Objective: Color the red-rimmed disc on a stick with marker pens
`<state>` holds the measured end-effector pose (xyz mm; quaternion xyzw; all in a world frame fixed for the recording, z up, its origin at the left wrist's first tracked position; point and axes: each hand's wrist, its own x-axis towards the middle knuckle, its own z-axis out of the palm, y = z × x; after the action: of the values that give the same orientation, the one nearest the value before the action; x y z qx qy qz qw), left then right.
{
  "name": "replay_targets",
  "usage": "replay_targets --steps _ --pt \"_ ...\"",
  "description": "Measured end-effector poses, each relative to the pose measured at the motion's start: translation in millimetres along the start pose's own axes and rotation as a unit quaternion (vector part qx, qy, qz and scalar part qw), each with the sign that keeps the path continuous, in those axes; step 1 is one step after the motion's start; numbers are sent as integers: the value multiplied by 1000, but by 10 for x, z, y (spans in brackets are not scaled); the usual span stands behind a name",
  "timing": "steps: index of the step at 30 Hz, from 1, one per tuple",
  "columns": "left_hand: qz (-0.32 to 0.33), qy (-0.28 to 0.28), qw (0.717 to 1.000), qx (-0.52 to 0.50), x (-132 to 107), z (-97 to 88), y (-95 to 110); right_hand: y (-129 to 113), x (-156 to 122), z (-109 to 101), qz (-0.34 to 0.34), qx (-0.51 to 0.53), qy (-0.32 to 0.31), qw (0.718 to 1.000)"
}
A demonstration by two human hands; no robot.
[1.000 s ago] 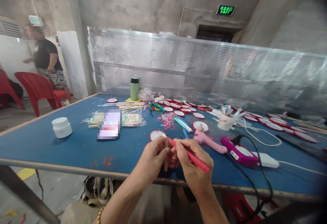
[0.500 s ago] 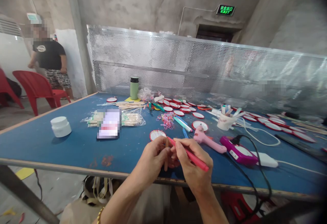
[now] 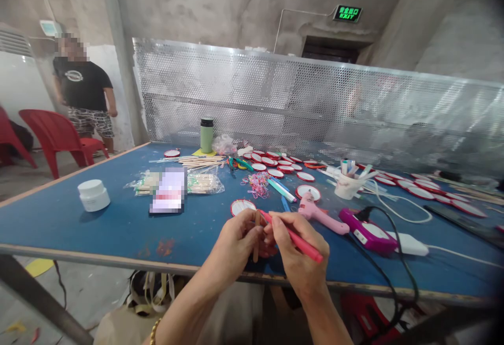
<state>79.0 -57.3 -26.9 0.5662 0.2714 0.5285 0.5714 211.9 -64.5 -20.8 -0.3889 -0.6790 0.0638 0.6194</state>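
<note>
Between the thumb and fingers of my left hand [image 3: 238,237] a thin wooden stick [image 3: 256,240] is pinched, standing nearly upright. My right hand [image 3: 301,245] grips a red marker pen [image 3: 301,242], its tip end close to the top of the stick; whether they touch I cannot tell. Just beyond my left hand lies a round white disc with a red rim [image 3: 243,208]. A pink glue gun [image 3: 321,218] rests beyond my right hand, its nozzle over another red-rimmed disc [image 3: 308,193]. My fingers partly hide the stick.
On the blue table [image 3: 126,234] are a white jar [image 3: 94,195], a phone [image 3: 168,190], bagged sticks [image 3: 205,183], a green bottle [image 3: 207,136], colourful rubber bands [image 3: 258,185], a pen cup [image 3: 346,186] and a purple power strip [image 3: 368,232] with cables. A perforated metal panel [image 3: 236,87] stands behind. One person [image 3: 84,87] stands left.
My right hand and the red marker have shifted very slightly. The person at the left has moved a little to the right. My left hand holds the stick as before.
</note>
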Motion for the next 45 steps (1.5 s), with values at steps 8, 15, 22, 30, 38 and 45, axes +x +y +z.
replay_targets --steps 8,15,22,30,38,45 --pt "-5 -2 1000 -8 -9 4 -2 -5 -10 -8 -2 -4 0 1000" --pt "2 -8 1000 -15 -6 -8 -41 10 0 -8 -11 -8 -5 1000" --pt "4 -3 1000 -5 1 -7 -20 -17 3 -7 -19 -8 -10 1000" --pt "0 -1 1000 11 -7 -22 -51 -29 8 -15 -24 -14 -17 999" --pt "-13 0 1000 -1 -8 4 -15 -15 4 -8 -7 -19 -10 1000" --pt "-20 -9 1000 -11 -15 7 23 0 -4 -5 19 -3 -5 1000"
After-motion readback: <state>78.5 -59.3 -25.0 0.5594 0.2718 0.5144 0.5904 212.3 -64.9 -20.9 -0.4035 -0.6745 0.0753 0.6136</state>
